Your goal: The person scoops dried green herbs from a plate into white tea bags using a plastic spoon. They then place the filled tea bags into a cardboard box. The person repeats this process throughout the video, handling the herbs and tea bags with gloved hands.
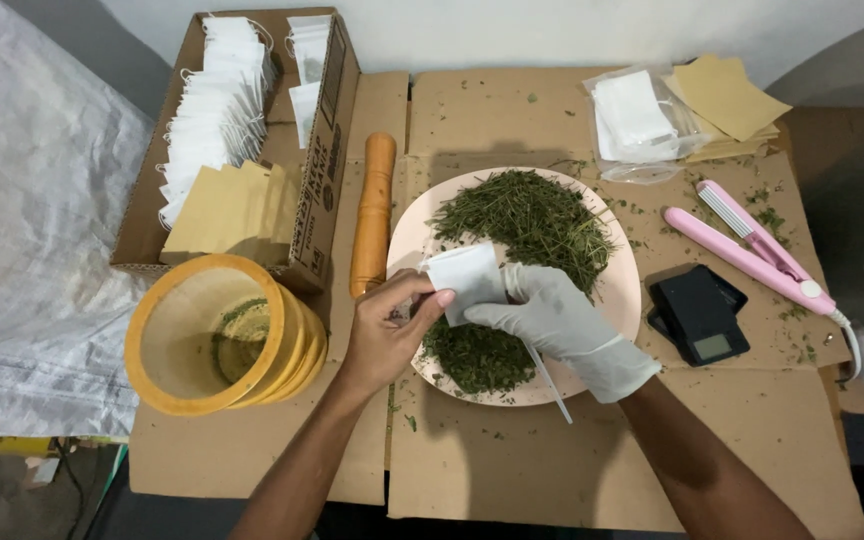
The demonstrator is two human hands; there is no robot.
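small white bag (465,279), between both hands' grip, over herbs (532,225)

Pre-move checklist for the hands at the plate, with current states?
1. Small white bag held over the plate: ok.
2. Left hand, bare, has a grip on the bag's left edge: ok.
3. Right hand, gloved, at the bag's right side: ok.
4. Bag mouth open: cannot tell.
5. Dried green herbs piled on the plate within reach: ok.
6. Herbs kept on the plate: not ok, bits are scattered over the cardboard.
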